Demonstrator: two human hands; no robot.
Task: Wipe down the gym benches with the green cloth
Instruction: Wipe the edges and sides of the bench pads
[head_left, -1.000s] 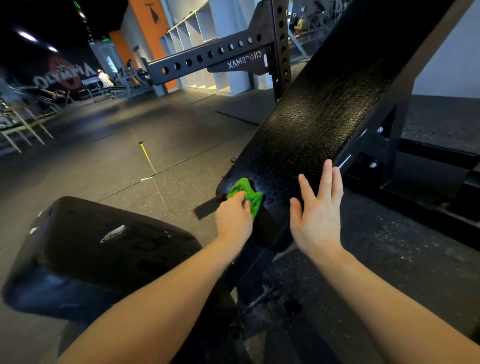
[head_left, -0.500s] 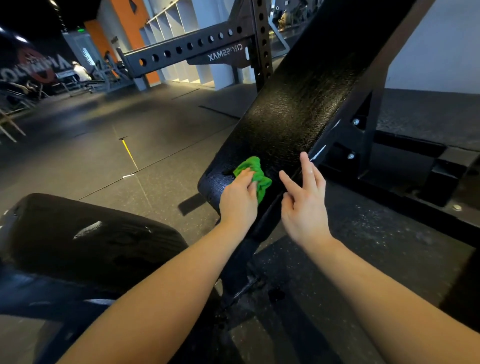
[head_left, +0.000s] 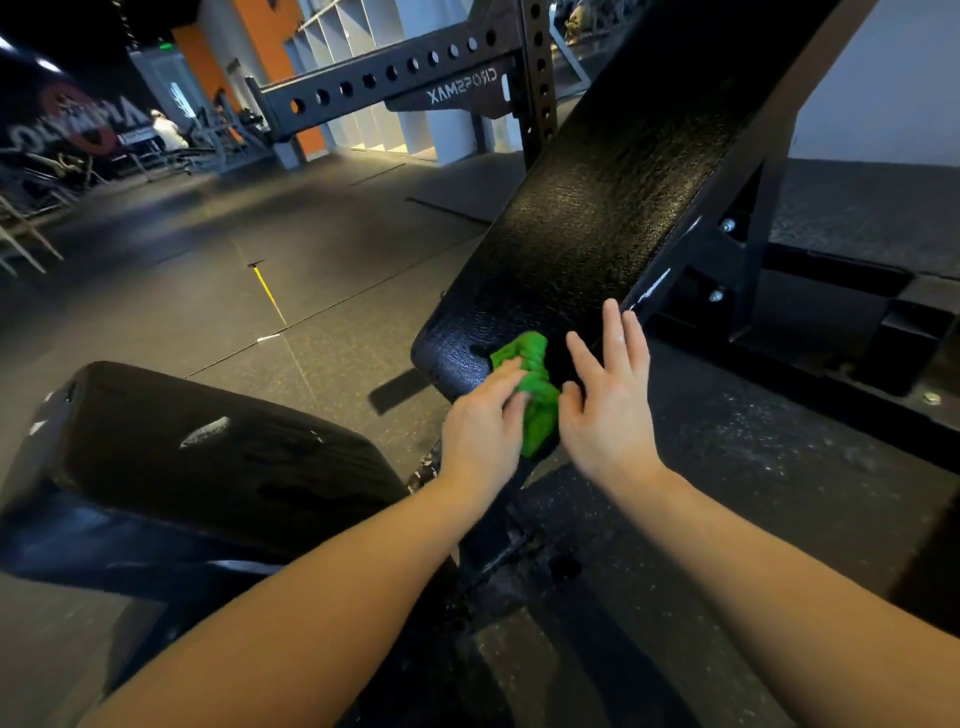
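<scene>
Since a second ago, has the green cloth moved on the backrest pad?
Yes. The green cloth has slid right across the backrest pad, away from its lower-left edge, toward the right hand.

"CROSSMAX" in pale stencil capitals on the dark plate (head_left: 457, 92) fixed under the holed beam (head_left: 363, 85). Mirrored in this view, letter for letter, so the X sits at the left end and the C at the right.

Far left of the beam, on the dark wall (head_left: 31, 98), big white capitals across a red-orange ring (head_left: 85, 130), likewise mirrored. Only an A at the end nearer the beam and what looks like an O at the farther end can be told. The rest is blurred and cut off by gym gear.

Above and left of the beam, a small lit green sign (head_left: 166, 47), too small to read.
</scene>
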